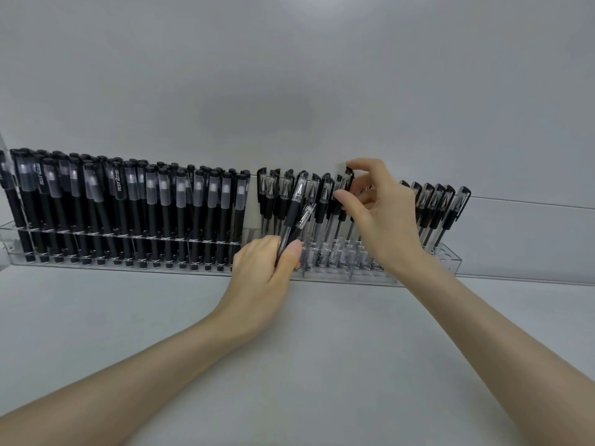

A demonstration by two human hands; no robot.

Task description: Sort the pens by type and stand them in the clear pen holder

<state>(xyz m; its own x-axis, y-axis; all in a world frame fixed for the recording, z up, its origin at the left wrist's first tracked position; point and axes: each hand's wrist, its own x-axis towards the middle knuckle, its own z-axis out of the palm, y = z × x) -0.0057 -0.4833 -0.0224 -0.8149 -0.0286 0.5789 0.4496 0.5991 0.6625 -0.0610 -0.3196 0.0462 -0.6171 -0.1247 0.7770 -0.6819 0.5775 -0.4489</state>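
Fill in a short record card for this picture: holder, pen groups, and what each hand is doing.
holder: clear pen holder, against the wall
left section: black-barrelled pens, standing upright
right section: clear-barrelled pens, standing, some tilted
left hand: grips two loose pens in front of the holder
right hand: pinches the cap of a standing pen

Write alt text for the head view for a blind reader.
The right hand pinches a clear-capped pen at the clear pen holder while the left hand grips two more pens; black-barrelled pens fill the holder's left part.
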